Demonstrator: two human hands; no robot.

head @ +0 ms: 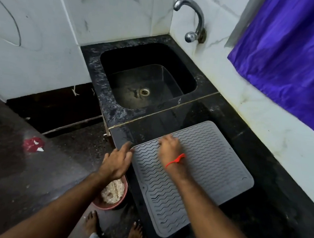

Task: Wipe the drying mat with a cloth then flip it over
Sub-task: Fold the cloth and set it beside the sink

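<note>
A grey silicone drying mat (205,162) with wavy ridges lies flat on the black stone counter (257,226), right of the sink. My left hand (116,163) reaches over the counter's front edge, its fingertips at the mat's near-left corner. My right hand (169,146), with a red thread at the wrist, rests palm down on the mat's far-left edge, fingers curled at the rim. No cloth is in view.
A black sink (146,79) with a drain sits beyond the mat, a chrome tap (194,18) on the wall above it. A blue curtain (294,61) hangs at right. On the floor stand a reddish bowl (113,193) of scraps and a red wrapper (33,143).
</note>
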